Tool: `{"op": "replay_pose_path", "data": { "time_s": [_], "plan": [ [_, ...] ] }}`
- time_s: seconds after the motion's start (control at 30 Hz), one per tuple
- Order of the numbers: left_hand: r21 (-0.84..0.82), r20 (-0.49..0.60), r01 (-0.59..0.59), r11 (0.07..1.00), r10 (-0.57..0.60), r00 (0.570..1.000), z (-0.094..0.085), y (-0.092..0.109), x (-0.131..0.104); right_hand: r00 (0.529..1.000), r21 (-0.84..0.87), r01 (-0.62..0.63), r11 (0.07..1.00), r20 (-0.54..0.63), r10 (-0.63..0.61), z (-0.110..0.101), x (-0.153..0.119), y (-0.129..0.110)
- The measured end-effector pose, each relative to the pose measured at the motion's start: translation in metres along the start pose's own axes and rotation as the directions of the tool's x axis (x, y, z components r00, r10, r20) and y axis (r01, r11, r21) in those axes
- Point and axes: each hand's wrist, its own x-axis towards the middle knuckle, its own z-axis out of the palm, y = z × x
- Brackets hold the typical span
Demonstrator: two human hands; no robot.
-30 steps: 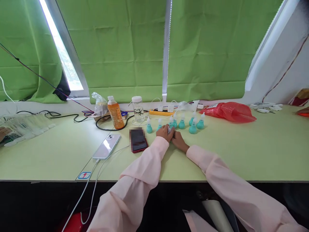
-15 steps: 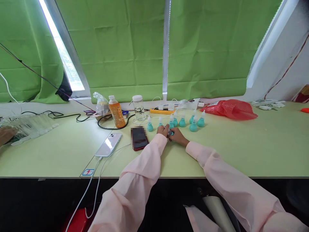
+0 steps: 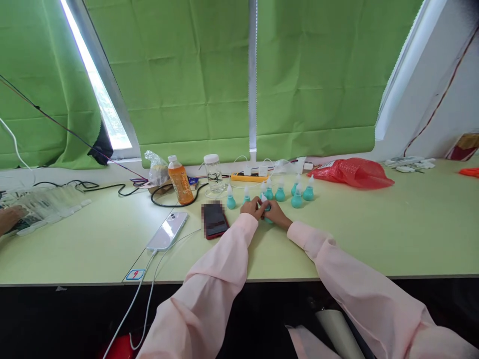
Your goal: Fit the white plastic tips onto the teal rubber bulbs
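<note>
Bulb [image 3: 268,220] between fingers [image 3: 256,203] — well inside table's near edge [image 3: 284,280], wide tabletop [image 3: 392,229] rightward

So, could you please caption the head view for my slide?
Left hand and right hand hold a teal bulb, similar bulbs standing behind.

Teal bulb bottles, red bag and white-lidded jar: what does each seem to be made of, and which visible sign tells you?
Teal bulb bottles: probably soft plastic or rubber, satin finish; smooth, rounded, evenly coloured. Their pale tips look like translucent plastic.
Red bag: likely thin plastic film; glossy and crinkled.
White-lidded jar: smooth, see-through body; glass or clear plastic, I cannot tell.
</note>
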Motion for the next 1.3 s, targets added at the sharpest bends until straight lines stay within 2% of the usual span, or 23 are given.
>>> {"op": "replay_pose_path", "data": {
  "time_s": [0.27, 0.5, 0.83, 1.07, 1.3],
  "plan": [
    [-0.021, 0.044, 0.009, 1.000, -0.008, 0.999, -0.001, 0.002, -0.001, 0.998, 0.111, -0.055, 0.992, 0.009, 0.054, 0.003, 0.000, 0.000],
    [-0.228, 0.156, 0.033, 0.973, 0.003, 0.988, 0.002, -0.004, 0.003, 0.991, 0.202, -0.120, 0.972, 0.081, 0.106, 0.000, 0.000, -0.003],
    [-0.513, 0.356, 0.220, 0.830, -0.028, 0.934, 0.009, -0.009, 0.007, 0.955, 0.355, -0.277, 0.893, 0.206, 0.215, -0.005, -0.002, -0.005],
    [-0.628, 0.423, 0.301, 0.718, -0.010, 0.906, 0.008, -0.013, 0.007, 0.941, 0.425, -0.321, 0.846, 0.248, 0.232, -0.007, -0.006, -0.010],
    [-0.670, 0.458, 0.350, 0.654, -0.007, 0.889, 0.005, -0.013, 0.009, 0.943, 0.439, -0.311, 0.843, 0.257, 0.214, -0.010, -0.007, -0.016]
  ]
}}
